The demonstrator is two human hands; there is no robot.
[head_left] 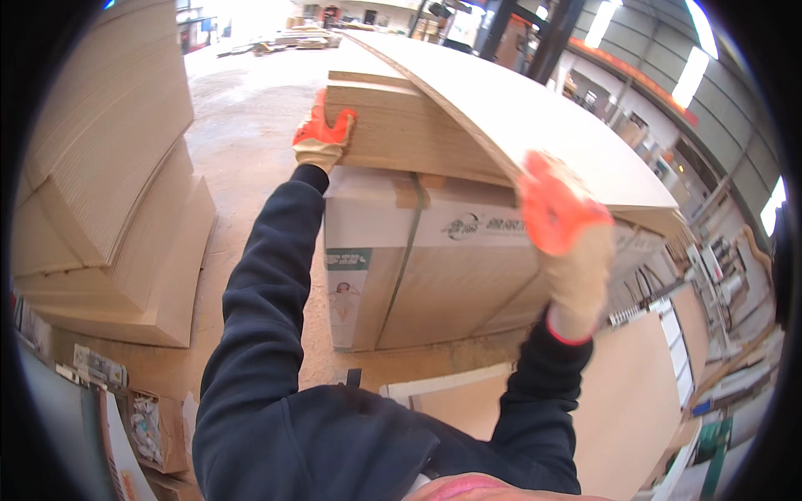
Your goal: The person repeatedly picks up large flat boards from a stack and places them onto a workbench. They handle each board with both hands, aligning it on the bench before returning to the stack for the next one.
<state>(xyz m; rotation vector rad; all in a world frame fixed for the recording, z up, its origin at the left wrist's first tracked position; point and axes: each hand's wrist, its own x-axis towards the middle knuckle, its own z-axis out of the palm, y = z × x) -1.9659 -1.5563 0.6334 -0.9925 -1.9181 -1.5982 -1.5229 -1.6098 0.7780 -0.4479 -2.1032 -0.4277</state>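
My left hand [324,134], in an orange-coated tan glove, presses against the corner of a stack of brown boards [409,134]. Its thumb is spread from the fingers, and it grips nothing that I can see. Over part of that stack lies a wide panel with a white top [535,108], turned askew and with a brown edge. At this edge is my right hand [564,209], gloved alike and smeared by motion; whether it touches or grips the panel I cannot tell. Beneath the boards stands a large wrapped pack [468,275] with green straps and printed sides.
Tall stacks of boards [109,167] rise at the left. A flat brown sheet [618,376] lies low at the near right. An open carton [159,426] with scraps sits at the lower left. Dark upright posts [551,42] stand beyond the white panel.
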